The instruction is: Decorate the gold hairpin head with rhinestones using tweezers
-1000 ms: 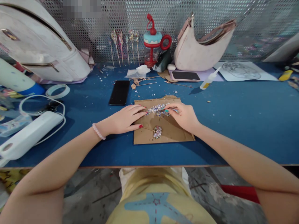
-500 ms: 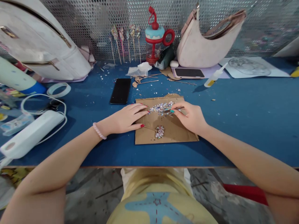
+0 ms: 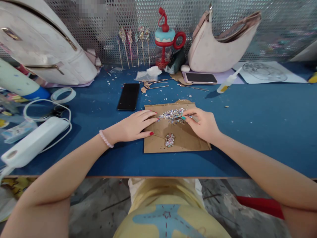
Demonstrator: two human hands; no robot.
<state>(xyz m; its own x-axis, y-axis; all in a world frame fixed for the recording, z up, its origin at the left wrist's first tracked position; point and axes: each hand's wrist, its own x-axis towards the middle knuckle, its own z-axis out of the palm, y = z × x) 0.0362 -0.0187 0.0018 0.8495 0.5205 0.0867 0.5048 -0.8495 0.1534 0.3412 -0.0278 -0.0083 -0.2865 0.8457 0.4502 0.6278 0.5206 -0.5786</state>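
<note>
A piece of brown cardboard (image 3: 190,138) lies on the blue table, with a loose pile of shiny rhinestones (image 3: 170,114) on its upper part. Below the pile rests a hairpin-like stick with a head covered in rhinestones (image 3: 169,140), its stem pointing left. My left hand (image 3: 135,127) lies flat with its fingers spread at the cardboard's left side; the thumb tip is at the stem's end, and the fingertips reach the pile's left edge. My right hand (image 3: 201,124) pinches dark tweezers (image 3: 190,114), their tips in the right part of the pile.
Behind the cardboard are a black phone (image 3: 128,96), bare metal sticks (image 3: 156,87) and a glue bottle (image 3: 229,81). Farther back stand a red-handled cup (image 3: 163,39), decorated sticks (image 3: 136,43) and a white handbag (image 3: 220,53). A white glue gun-like device (image 3: 36,142) and tape roll (image 3: 63,95) lie left.
Both hands and the tweezers stay almost where they were, the tweezer tips still among the rhinestones. The whole view has shifted very slightly.
</note>
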